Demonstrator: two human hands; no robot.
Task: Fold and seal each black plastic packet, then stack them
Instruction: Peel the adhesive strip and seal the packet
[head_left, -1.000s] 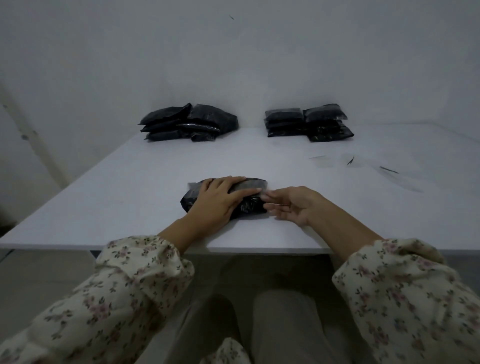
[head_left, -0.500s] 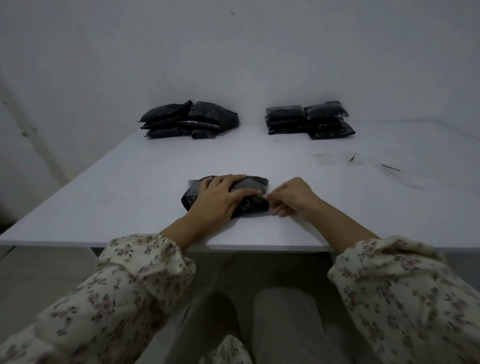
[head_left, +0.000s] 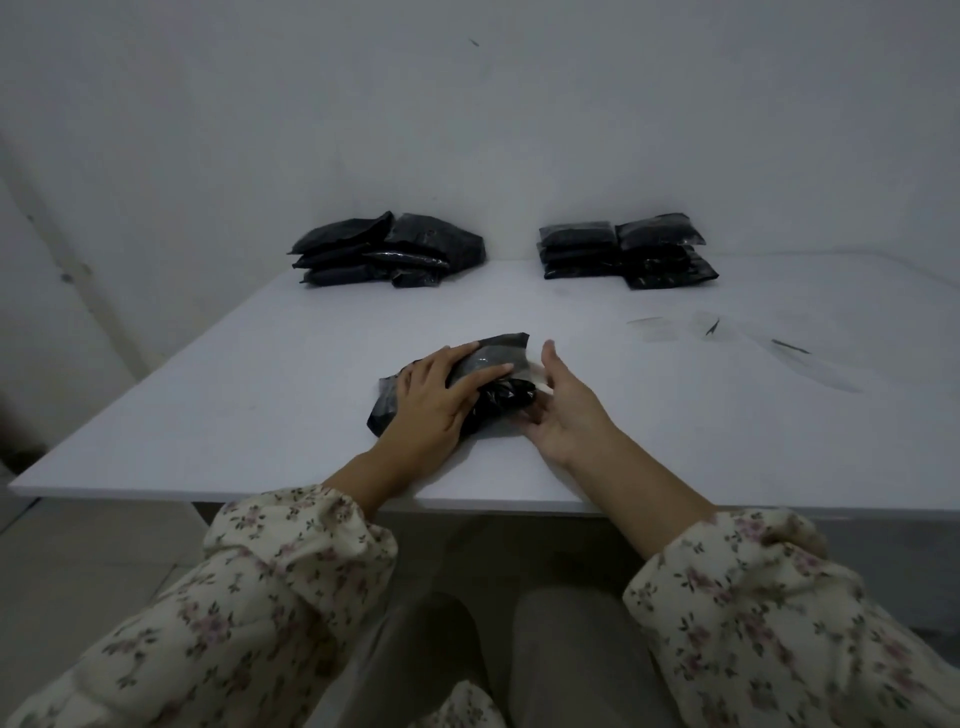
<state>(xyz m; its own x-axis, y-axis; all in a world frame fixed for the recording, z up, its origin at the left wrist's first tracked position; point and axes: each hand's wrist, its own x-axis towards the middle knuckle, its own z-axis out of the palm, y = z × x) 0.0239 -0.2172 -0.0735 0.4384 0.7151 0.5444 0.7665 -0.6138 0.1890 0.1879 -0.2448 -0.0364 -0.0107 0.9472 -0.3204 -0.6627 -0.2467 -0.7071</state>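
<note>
A black plastic packet (head_left: 500, 358) lies near the front of the white table (head_left: 260, 374), its far right corner lifted. My left hand (head_left: 436, 400) rests flat on it, fingers stretched across its top. My right hand (head_left: 561, 410) is at the packet's right end, palm turned toward it, fingers spread and touching the lower edge. A loose pile of black packets (head_left: 389, 252) sits at the back left. A neater stack of black packets (head_left: 628, 252) sits at the back right.
Thin clear strips and small dark scraps (head_left: 711, 327) lie on the table to the right of the middle. A white wall (head_left: 467, 130) stands right behind the table. My knees show under the front edge.
My right hand has let go of its pinch at the packet's right end and opened up. The packet has turned, and its far right corner has risen. My left hand still presses on it.
</note>
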